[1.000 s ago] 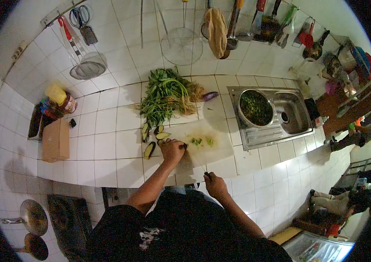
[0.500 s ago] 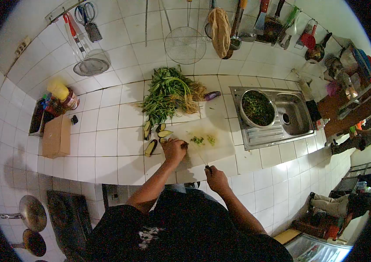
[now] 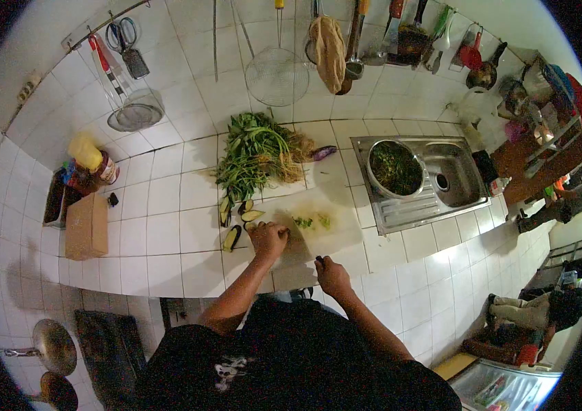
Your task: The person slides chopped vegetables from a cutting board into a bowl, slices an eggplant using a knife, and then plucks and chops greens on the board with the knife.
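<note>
My left hand [image 3: 268, 240] is closed at the left side of a white cutting board [image 3: 339, 240]; whatever its curled fingers hold is too small to make out. At the board's front edge, my right hand [image 3: 333, 276] grips a knife by its dark handle [image 3: 319, 259]; the blade hardly shows against the white. Small chopped green pieces [image 3: 302, 222] lie on the board, with paler ones [image 3: 324, 220] beside them. Several cut eggplant pieces, one nearest the front [image 3: 232, 238], rest left of my left hand. Behind the board are leafy greens with roots [image 3: 257, 154] and a purple eggplant [image 3: 324, 153].
A steel sink [image 3: 455, 175] is to the right, with a pot of chopped greens [image 3: 395, 168] on its drainboard. A cardboard box [image 3: 87, 227] stands at the left. Utensils, including a wire skimmer [image 3: 277, 75], hang on the wall. Another person [image 3: 544, 308] is at far right.
The view has shifted slightly. The dark piece seen at my left fingertips before no longer shows clearly. My right hand keeps its hold on the knife near the board's front edge.
</note>
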`<state>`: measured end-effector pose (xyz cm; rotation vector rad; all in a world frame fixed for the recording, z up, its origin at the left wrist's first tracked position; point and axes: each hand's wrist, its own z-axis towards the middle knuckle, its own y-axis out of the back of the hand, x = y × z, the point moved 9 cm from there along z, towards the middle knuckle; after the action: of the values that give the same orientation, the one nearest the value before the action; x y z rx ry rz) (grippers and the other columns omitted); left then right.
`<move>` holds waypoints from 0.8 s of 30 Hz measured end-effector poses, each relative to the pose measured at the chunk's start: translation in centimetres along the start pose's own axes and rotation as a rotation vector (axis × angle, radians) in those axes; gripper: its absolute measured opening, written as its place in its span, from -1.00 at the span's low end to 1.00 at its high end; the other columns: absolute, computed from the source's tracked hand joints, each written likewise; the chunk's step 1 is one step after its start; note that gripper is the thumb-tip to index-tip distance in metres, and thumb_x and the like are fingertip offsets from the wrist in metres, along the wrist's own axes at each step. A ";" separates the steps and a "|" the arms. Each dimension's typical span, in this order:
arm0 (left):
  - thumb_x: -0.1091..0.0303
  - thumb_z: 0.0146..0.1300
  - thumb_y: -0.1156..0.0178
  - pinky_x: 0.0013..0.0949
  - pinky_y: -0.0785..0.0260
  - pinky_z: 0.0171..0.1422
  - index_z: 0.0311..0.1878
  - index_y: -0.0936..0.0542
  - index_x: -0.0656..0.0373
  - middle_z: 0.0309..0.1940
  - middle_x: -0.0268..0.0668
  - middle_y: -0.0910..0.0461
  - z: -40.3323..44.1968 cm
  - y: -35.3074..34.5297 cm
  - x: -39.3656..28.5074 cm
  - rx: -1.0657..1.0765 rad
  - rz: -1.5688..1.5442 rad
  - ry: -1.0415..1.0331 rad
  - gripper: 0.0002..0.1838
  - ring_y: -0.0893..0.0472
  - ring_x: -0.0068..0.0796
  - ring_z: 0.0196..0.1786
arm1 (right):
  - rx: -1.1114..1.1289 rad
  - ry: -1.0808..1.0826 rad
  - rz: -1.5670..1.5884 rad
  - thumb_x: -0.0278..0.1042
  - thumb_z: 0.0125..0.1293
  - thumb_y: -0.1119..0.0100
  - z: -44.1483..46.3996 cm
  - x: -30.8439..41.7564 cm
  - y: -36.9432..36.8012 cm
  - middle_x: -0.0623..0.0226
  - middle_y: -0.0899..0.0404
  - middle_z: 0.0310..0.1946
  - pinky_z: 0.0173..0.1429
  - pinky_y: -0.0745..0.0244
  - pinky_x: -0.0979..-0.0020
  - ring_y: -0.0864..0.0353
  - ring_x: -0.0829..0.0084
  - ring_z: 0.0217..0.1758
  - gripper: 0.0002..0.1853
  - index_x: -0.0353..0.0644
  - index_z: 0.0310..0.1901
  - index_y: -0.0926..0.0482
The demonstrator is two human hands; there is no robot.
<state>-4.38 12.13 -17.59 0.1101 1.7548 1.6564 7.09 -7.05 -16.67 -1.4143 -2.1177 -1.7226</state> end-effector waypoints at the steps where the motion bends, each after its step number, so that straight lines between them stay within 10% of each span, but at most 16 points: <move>1: 0.24 -0.02 -0.35 -0.02 -0.26 0.09 -0.30 -0.73 0.00 -0.28 -0.36 -0.66 0.5 0.1 0.0 -0.006 0.004 -0.001 -0.82 -0.54 -0.23 -0.07 | -0.022 0.091 -0.021 -0.03 0.43 0.08 -0.1 1.0 1.0 -0.20 -0.58 -0.43 -0.20 -0.45 -0.14 -0.57 -0.25 -0.27 -0.63 -0.24 -0.14 -0.46; 17: 0.31 -0.02 -0.38 -0.14 -0.41 -0.10 -0.19 -0.73 0.03 -0.43 -0.19 -0.65 1.9 -0.9 -0.2 -0.151 -0.262 -0.112 -0.74 -0.60 -0.15 -0.30 | -0.099 0.035 0.138 -0.06 0.43 0.03 -2.5 -2.6 1.9 -0.19 -0.54 -0.49 -0.26 -0.41 -0.12 -0.53 -0.28 -0.29 -0.62 -0.30 -0.25 -0.44; 22: 0.35 -0.08 -0.36 -0.12 -0.39 0.06 -0.13 -0.72 0.06 -0.21 -0.18 -0.69 2.0 -0.6 -0.3 -0.069 -0.218 -0.060 -0.66 -0.58 -0.15 -0.13 | -0.061 0.092 0.078 -0.04 0.42 0.02 -2.9 -1.1 2.2 -0.20 -0.56 -0.47 -0.23 -0.43 -0.11 -0.54 -0.28 -0.27 -0.61 -0.29 -0.25 -0.45; 24: 0.34 -0.08 -0.36 -0.08 -0.37 0.10 -0.10 -0.71 0.09 -0.19 -0.19 -0.69 2.1 -1.2 0.3 -0.091 -0.270 -0.057 -0.63 -0.57 -0.14 -0.09 | 0.071 -0.038 0.052 0.05 0.43 0.08 -2.2 -2.6 0.3 -0.18 -0.58 -0.19 -0.14 -0.50 -0.10 -0.61 -0.16 -0.26 -0.59 -0.20 -0.14 -0.44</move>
<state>-2.98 13.87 -18.61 -0.1157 1.5730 1.5172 7.71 -10.42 -17.11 -1.4809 -2.1178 -1.5984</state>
